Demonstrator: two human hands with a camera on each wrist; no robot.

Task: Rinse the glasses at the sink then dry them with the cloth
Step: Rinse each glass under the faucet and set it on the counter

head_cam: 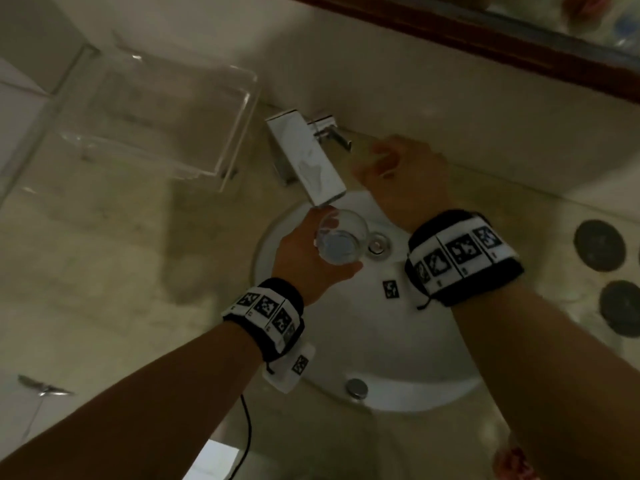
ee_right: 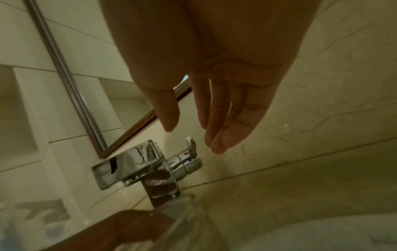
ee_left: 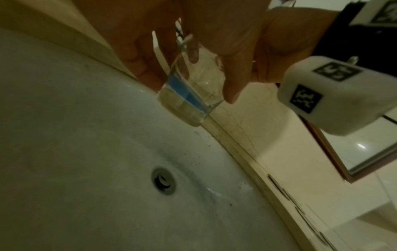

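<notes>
My left hand [head_cam: 332,251] grips a clear glass [head_cam: 346,233] with a bluish base, holding it upright just under the chrome faucet spout [head_cam: 306,161], above the white sink [head_cam: 381,341] and its drain [head_cam: 379,245]. In the left wrist view, fingers and thumb wrap round the glass [ee_left: 187,95] over the sink [ee_left: 86,152]. My right hand [head_cam: 370,161] reaches behind the spout near the faucet handle [head_cam: 329,129]. The right wrist view shows the right hand [ee_right: 193,137] with straight fingers, just above the handle [ee_right: 191,147] and apart from it. I cannot tell whether water runs.
A clear acrylic tray [head_cam: 156,116] stands on the marble counter left of the faucet. Dark round coasters [head_cam: 599,244] lie on the counter to the right. A wood-framed mirror [head_cam: 485,39] hangs on the wall behind. No cloth is in view.
</notes>
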